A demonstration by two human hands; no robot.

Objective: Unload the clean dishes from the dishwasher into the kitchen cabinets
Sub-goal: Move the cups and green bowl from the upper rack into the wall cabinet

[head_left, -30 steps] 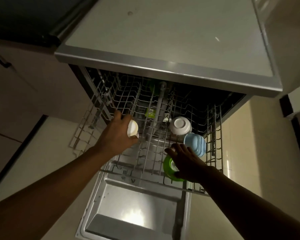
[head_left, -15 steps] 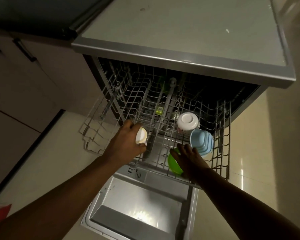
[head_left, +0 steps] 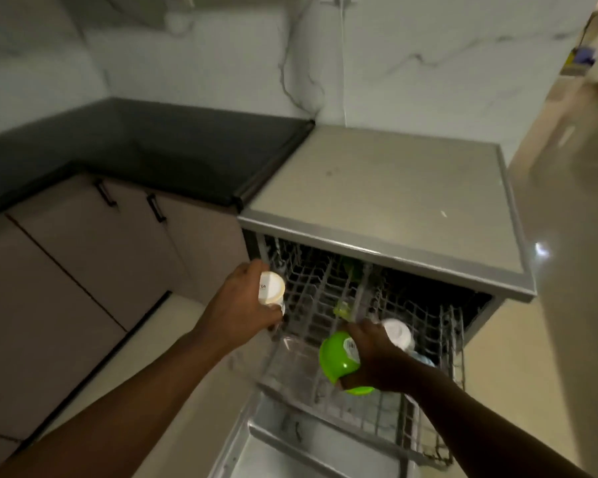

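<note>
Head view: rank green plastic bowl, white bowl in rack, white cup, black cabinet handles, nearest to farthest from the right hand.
1. Green plastic bowl: gripped by the right hand.
2. White bowl: upside down in the rack, just beyond the hand.
3. White cup: across the rack, in the left hand.
4. Black cabinet handles: far left, under the counter.

A black counter (head_left: 159, 150) runs along the marble-veined wall (head_left: 411, 60); a thin white cord (head_left: 342, 63) hangs down that wall beside the counter's right end.
</note>
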